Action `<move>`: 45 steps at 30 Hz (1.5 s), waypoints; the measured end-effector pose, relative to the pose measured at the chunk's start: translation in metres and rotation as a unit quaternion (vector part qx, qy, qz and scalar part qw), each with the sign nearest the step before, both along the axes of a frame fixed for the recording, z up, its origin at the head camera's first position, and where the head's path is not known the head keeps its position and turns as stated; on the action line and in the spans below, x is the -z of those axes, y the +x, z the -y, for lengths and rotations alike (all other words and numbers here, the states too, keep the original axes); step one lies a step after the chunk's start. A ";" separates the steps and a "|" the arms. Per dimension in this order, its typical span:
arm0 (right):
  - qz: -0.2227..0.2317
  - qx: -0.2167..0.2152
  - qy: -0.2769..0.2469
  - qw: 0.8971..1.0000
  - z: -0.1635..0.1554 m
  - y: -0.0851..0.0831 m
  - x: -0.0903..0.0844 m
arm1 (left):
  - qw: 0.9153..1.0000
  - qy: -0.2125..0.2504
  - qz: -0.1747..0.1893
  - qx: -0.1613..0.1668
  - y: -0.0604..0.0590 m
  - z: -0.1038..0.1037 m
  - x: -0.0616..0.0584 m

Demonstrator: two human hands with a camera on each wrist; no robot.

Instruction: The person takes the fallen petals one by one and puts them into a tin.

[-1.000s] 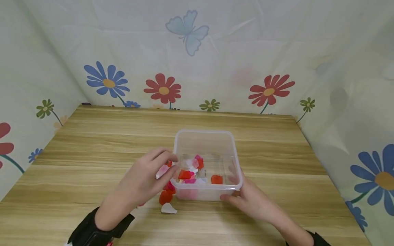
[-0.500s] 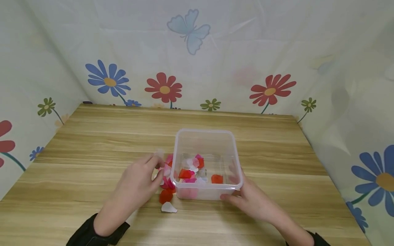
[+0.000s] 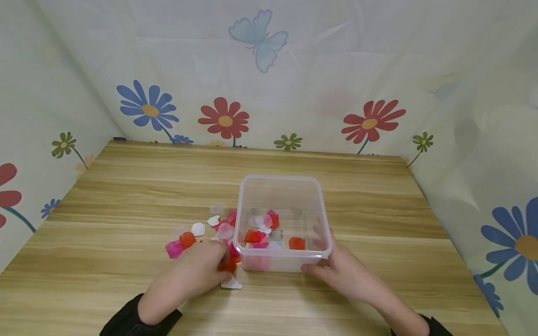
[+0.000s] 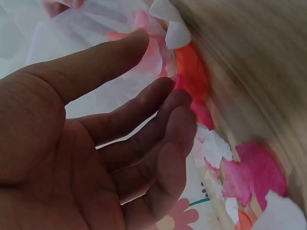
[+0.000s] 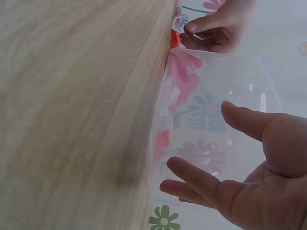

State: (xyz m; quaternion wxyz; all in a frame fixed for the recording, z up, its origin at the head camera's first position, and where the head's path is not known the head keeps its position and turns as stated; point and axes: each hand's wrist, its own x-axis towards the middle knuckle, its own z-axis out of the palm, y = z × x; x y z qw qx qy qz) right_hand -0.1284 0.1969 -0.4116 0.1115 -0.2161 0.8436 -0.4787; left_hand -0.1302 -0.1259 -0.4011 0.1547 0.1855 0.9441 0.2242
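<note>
A clear plastic box stands on the table with several red, pink and white petals inside; one orange-red petal lies apart at its right. More loose petals are scattered just left of the box, among them a magenta petal and a white petal. Over this scatter is my left hand, fingers loosely bent. The left wrist view shows its thumb and fingers apart, close to an orange petal, nothing between them. My right hand rests against the box's right side, thumb and fingers spread in the right wrist view.
The wood-grain table extends behind the box and to both sides. A pale cloth printed with flowers and a butterfly hangs behind and at the sides.
My left hand has left the box's left rim and come down leftward and nearer over the petals, uncovering several at the far left. The right hand and the box stay put.
</note>
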 end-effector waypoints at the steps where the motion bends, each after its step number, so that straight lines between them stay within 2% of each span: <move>1: 0.000 0.000 0.001 1.000 0.000 0.000 0.000 | 1.000 -0.003 0.007 0.002 0.000 -0.001 0.000; 5: -0.001 0.002 0.006 1.000 0.000 -0.001 0.000 | 0.999 -0.015 0.025 0.012 0.002 -0.003 0.000; 11: -0.016 0.001 0.013 1.000 0.000 -0.001 0.000 | 0.999 -0.024 0.011 0.037 0.002 -0.005 0.003; 15: -0.015 0.000 0.011 1.000 -0.001 -0.001 0.000 | 0.999 -0.029 0.009 0.039 0.001 -0.006 0.005; 21: -0.008 -0.002 0.005 1.000 -0.001 0.000 0.000 | 0.998 -0.032 -0.012 0.046 0.000 -0.003 0.007; 28: 0.001 0.000 0.005 1.000 -0.001 0.000 0.000 | 0.998 0.020 -0.005 0.066 -0.002 0.003 0.001; 34: -0.002 -0.007 0.002 1.000 -0.001 -0.001 0.000 | 0.992 0.076 -0.047 0.093 -0.006 0.011 -0.004; 40: 0.004 -0.001 0.002 1.000 -0.001 -0.001 -0.001 | 0.990 0.090 -0.074 0.075 -0.009 0.019 -0.013; 45: 0.004 0.004 0.004 1.000 -0.001 0.000 0.000 | 0.988 0.099 -0.116 0.030 -0.010 0.032 -0.032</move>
